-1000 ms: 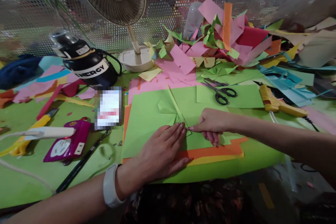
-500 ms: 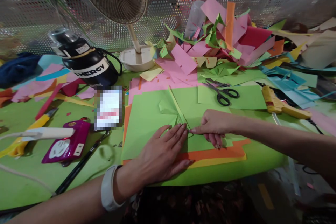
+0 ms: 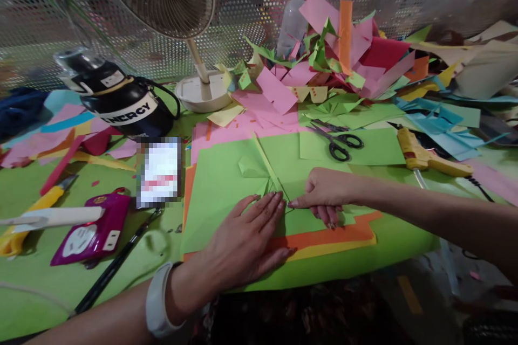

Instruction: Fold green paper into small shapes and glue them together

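Observation:
My left hand [image 3: 251, 229] lies flat on the green paper [image 3: 214, 199], fingers stretched out, with a pale band around its wrist. The fingertips press on a small folded green paper piece [image 3: 265, 164], which has a narrow upright strip and a leaf-like flap; the hand covers its lower part. Just right of those fingertips, my right hand [image 3: 324, 197] presses its extended thumb down on the paper. Its other fingers are curled in, and I see nothing held in them. Black-handled scissors [image 3: 342, 145] rest on a green paper piece beyond the right hand.
To the right lies a yellow glue gun [image 3: 429, 156]. A heap of paper scraps [image 3: 299, 73] fills the back, beside a fan [image 3: 202, 94]. At left are a black bottle [image 3: 125, 102], a lit phone [image 3: 159, 172], a magenta pouch [image 3: 117, 221] and a yellow cutter [image 3: 40, 205].
The whole view has shifted, so things sit a little farther left and slightly lower on the left side. Both hands stay pressed at the same spot on the paper.

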Action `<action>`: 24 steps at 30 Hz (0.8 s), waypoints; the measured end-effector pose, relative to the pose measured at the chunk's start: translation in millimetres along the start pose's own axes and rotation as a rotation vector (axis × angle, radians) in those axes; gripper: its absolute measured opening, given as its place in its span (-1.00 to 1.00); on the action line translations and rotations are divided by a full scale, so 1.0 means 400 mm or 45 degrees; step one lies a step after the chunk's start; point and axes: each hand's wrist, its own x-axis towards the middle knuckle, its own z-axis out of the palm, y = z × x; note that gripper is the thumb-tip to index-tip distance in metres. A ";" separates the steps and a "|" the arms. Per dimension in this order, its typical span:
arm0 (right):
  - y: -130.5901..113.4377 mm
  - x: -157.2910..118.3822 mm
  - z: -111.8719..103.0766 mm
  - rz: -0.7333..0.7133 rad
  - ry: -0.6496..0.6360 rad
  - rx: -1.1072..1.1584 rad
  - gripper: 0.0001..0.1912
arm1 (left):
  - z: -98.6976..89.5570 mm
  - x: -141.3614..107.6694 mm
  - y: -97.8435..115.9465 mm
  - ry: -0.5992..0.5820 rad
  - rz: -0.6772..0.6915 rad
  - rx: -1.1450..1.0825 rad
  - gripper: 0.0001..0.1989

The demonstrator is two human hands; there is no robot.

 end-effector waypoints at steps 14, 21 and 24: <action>-0.009 -0.009 -0.001 -0.036 -0.007 -0.104 -0.42 | 0.002 0.000 0.000 0.039 0.015 0.016 -0.37; 0.003 0.006 -0.005 -0.061 -0.031 -0.141 -0.41 | -0.030 0.011 -0.013 0.015 0.014 -0.108 -0.41; -0.009 0.000 -0.001 -0.041 0.008 -0.176 -0.42 | -0.089 0.041 -0.047 0.043 -0.102 -0.314 -0.51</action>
